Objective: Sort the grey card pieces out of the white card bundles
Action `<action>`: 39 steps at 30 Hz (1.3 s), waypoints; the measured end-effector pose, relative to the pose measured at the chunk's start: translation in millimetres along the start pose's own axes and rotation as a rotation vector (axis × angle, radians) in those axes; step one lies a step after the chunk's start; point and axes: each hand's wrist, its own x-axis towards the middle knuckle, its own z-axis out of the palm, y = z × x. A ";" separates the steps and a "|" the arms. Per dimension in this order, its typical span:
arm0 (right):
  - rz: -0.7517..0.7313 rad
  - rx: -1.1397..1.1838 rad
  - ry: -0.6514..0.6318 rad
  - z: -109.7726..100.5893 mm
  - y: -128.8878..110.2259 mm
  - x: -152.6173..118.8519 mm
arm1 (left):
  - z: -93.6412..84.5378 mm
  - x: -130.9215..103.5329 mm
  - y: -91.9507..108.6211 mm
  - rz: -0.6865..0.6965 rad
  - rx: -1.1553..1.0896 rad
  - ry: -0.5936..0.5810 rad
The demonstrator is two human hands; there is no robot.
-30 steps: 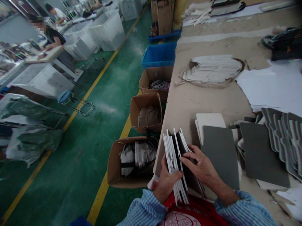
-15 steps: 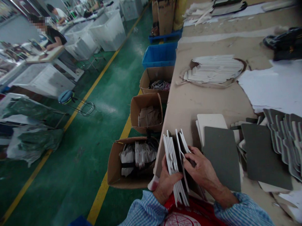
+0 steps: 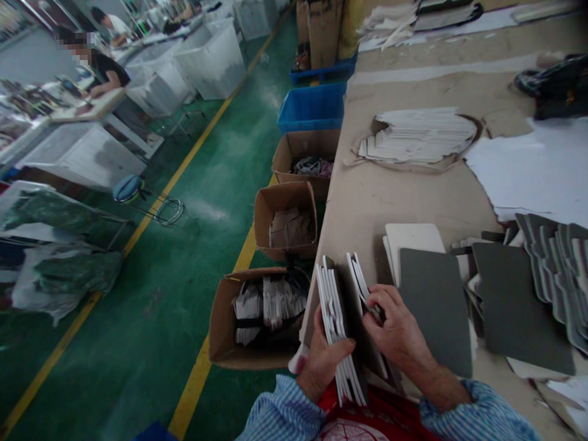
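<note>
Floor: green, crossed by yellow lines [image 3: 199,141], with a round-seated stool [image 3: 127,187] out toward the far row.
Far row: a co-worker in a dark top [image 3: 107,69] bends over a work surface, white bins [image 3: 212,61] close by.
Beside the desk: a blue crate [image 3: 311,109], then cardboard boxes in a line; the nearest box [image 3: 225,327] holds pale pieces [image 3: 278,299] packed on edge.
Desk [image 3: 361,198]: brown-topped, carrying a heap of pale cut pieces [image 3: 417,137] and a spread of white paper [image 3: 539,161].
Left hand [image 3: 324,356]: wrapped around a thick stack [image 3: 331,303] of white-edged panels, thumb pressed across the edges.
Right hand [image 3: 396,326]: fingers bent around a thin stack [image 3: 357,273] of the same panels, a gap parting the two.
Panels' place: both stacks are held on edge at the desk's near left side, just in front of a red apron [image 3: 352,432].
Right of the hands: a dark grey panel [image 3: 434,305] lies flat, overlapping a cream one [image 3: 414,235]; farther over, grey panels [image 3: 569,280] lean in a fanned row.
</note>
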 end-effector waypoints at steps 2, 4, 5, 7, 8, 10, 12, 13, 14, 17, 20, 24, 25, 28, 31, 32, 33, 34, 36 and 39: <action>-0.009 -0.031 -0.014 -1.3 -0.6 1.1 | -0.5 -0.6 1.0 0.008 -0.043 -0.008; -0.020 -0.037 -0.021 -2.8 -0.8 1.7 | -1.2 -0.9 1.8 0.017 -0.084 -0.017; -0.025 -0.037 -0.019 -3.3 -0.9 1.8 | -1.7 -0.9 1.8 0.019 -0.100 -0.021; -0.037 -0.039 -0.015 -3.9 -0.6 1.3 | -2.8 -0.8 1.1 0.014 -0.120 -0.035; -0.046 -0.041 -0.013 -4.1 -0.1 1.0 | -3.3 -0.7 0.7 0.015 -0.121 -0.041; -0.067 -0.042 -0.020 -4.8 1.5 0.4 | -3.7 -0.8 0.7 0.025 -0.113 -0.048; -0.085 -0.046 -0.038 -6.2 4.1 -0.1 | -3.1 -1.1 2.2 0.038 -0.104 -0.048; -0.093 -0.052 -0.047 -7.2 5.6 -0.2 | -2.7 -1.4 3.3 0.040 -0.102 -0.045; -0.104 -0.060 -0.054 -8.4 7.1 -0.2 | -2.2 -1.7 4.4 0.039 -0.102 -0.042; -0.156 -0.069 -0.090 -12.7 9.3 0.9 | -1.5 -2.4 5.9 0.043 -0.113 -0.040; -0.171 -0.117 -0.169 -16.5 7.7 4.2 | -2.0 -2.7 4.6 0.076 -0.119 -0.046; -0.138 -0.261 -0.316 -18.2 6.9 7.9 | -2.5 -3.2 4.2 0.079 -0.121 -0.056; -0.118 -0.285 -0.348 -17.9 7.9 8.0 | -2.5 -3.3 4.8 0.072 -0.117 -0.054; -0.072 -0.271 -0.361 -15.5 11.8 6.1 | -3.0 -2.9 6.3 0.053 -0.115 -0.047; -0.079 -0.142 -0.287 -12.4 11.9 3.9 | -4.6 -1.8 5.3 0.037 -0.107 -0.039; -0.078 -0.092 -0.272 -11.5 10.7 3.5 | -5.3 -1.5 4.3 0.036 -0.098 -0.034; -0.071 -0.052 -0.265 -10.8 9.0 3.4 | -6.0 -1.1 3.0 0.037 -0.089 -0.029; -0.064 -0.025 -0.267 -10.3 7.0 3.6 | -6.6 -0.9 1.6 0.038 -0.085 -0.029; -0.057 -0.017 -0.274 -9.8 3.5 4.1 | -7.4 -0.6 -1.0 0.038 -0.092 -0.037; -0.057 -0.067 -0.262 -9.6 0.1 4.5 | -6.6 -0.5 -1.9 0.016 -0.084 -0.045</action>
